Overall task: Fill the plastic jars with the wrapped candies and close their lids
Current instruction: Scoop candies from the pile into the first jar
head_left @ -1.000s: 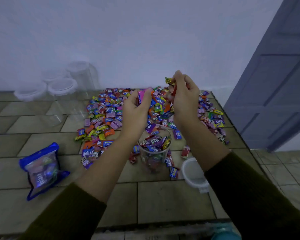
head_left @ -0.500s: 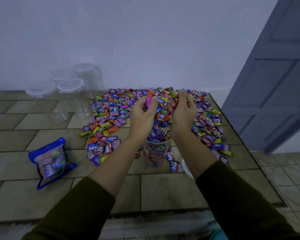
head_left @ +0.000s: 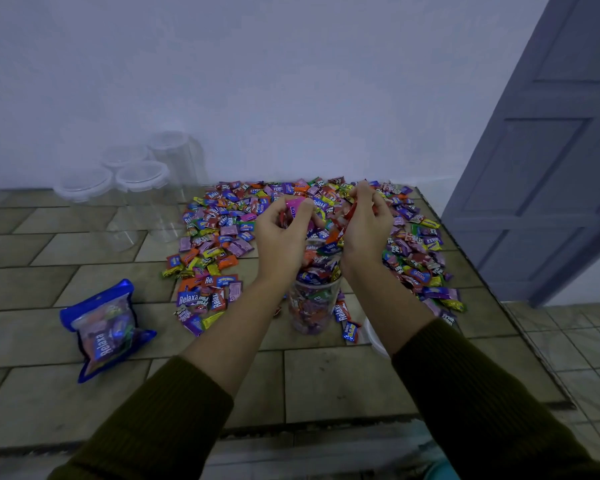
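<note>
A clear plastic jar [head_left: 309, 306] stands open on the tiled table, heaped with wrapped candies above its rim. Both hands hover just over its mouth. My left hand [head_left: 281, 237] grips a handful of candies, a pink wrapper showing between thumb and fingers. My right hand [head_left: 364, 226] holds more candies, red and white wrappers sticking out. Behind the jar a wide spread of loose wrapped candies [head_left: 222, 237] covers the table. The jar's white lid [head_left: 373, 336] lies to the right of it, mostly hidden by my right forearm.
Several empty lidded clear jars [head_left: 141, 181] stand at the back left by the wall. A blue Relaxa candy bag [head_left: 104, 327] lies at the front left. The table's right edge [head_left: 499, 306] drops to a tiled floor, with a grey door [head_left: 551, 150] beyond.
Both hands have come down from above the candy pile to just over the jar's mouth, still holding candies. The candies in the jar now heap higher.
</note>
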